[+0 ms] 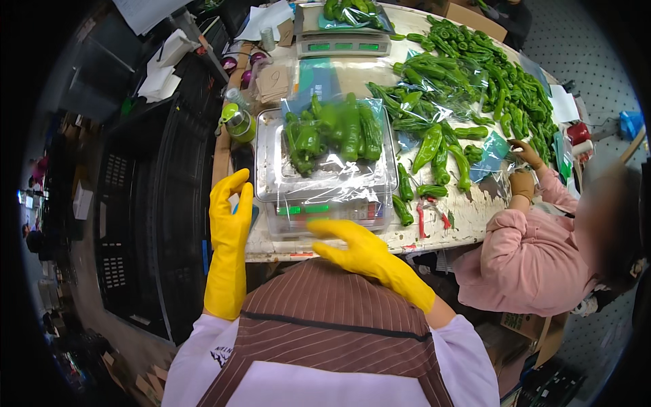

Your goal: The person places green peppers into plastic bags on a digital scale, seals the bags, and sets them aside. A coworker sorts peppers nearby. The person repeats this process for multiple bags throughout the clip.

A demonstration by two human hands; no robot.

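My left hand (230, 208), in a yellow rubber glove, is raised at the left front corner of a digital scale (262, 188). Its thumb and fingers are apart, with nothing seen between them. My right hand (353, 248), gloved alike, hovers before the scale's lit display, holding nothing; its fingertips are blurred by motion. On the metal pan lies a clear plastic bag (346, 184) with several green peppers (351, 129) inside. The bag's film hangs over the pan's front edge.
Loose green peppers (473, 46) are heaped at the right. Beside them a co-worker's gloved hands (522, 184) handle a plastic bag (491, 156). Behind stands a second scale (343, 46) with bagged peppers. A green-capped bottle (238, 123) and cardboard cards (273, 84) sit left of my scale.
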